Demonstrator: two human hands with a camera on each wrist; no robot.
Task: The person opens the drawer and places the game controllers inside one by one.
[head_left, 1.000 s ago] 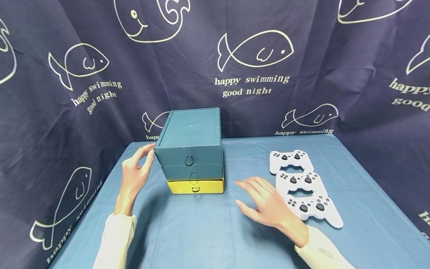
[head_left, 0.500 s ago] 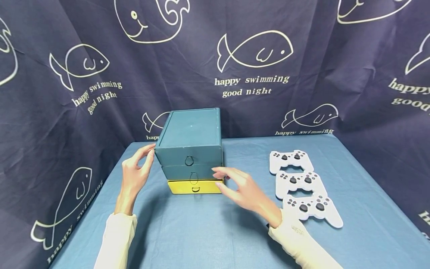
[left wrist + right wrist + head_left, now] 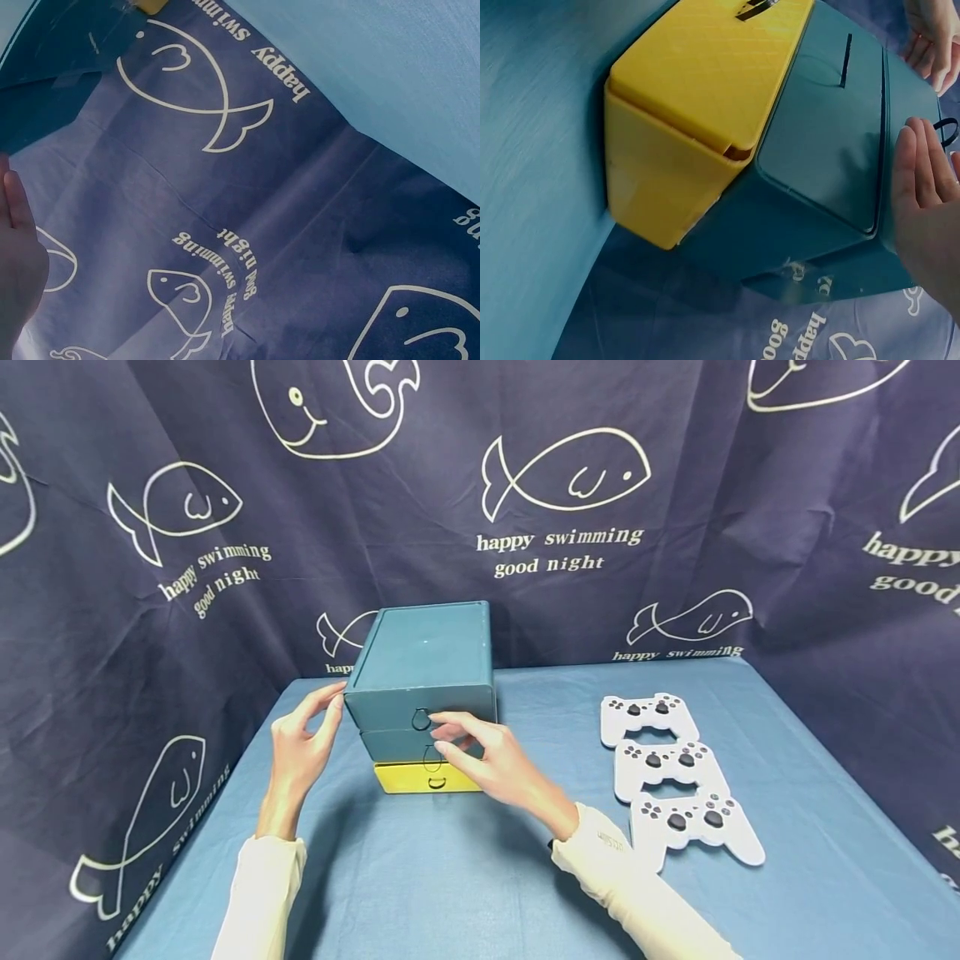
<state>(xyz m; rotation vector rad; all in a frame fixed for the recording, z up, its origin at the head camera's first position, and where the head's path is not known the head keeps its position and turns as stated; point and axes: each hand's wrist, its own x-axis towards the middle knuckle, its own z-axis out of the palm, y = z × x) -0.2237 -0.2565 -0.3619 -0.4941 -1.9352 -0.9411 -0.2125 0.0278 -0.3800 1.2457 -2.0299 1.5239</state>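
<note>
A small stack of drawers stands at the middle of the table, with a teal top drawer (image 3: pixel 382 710), a teal middle drawer (image 3: pixel 393 746) and a yellow bottom drawer (image 3: pixel 405 778). Each front bears a dark loop pull. My left hand (image 3: pixel 296 743) touches the stack's upper left front corner, its fingers fairly straight. In front of the drawers is my right hand (image 3: pixel 498 764), fingers extended and thumb apart, its fingertips beside the top loop pull (image 3: pixel 946 133). It holds nothing that I can see. The left fingertips are partly out of the left wrist view.
White game controllers (image 3: pixel 671 768) lie in a column on the right of the blue tablecloth (image 3: pixel 420 885). A dark blue curtain (image 3: pixel 562 593) with fish drawings hangs close behind and at both sides of the table.
My right hand has moved left from near the controllers to the front of the drawers, up to the top loop pull. The left hand stays at the corner.
</note>
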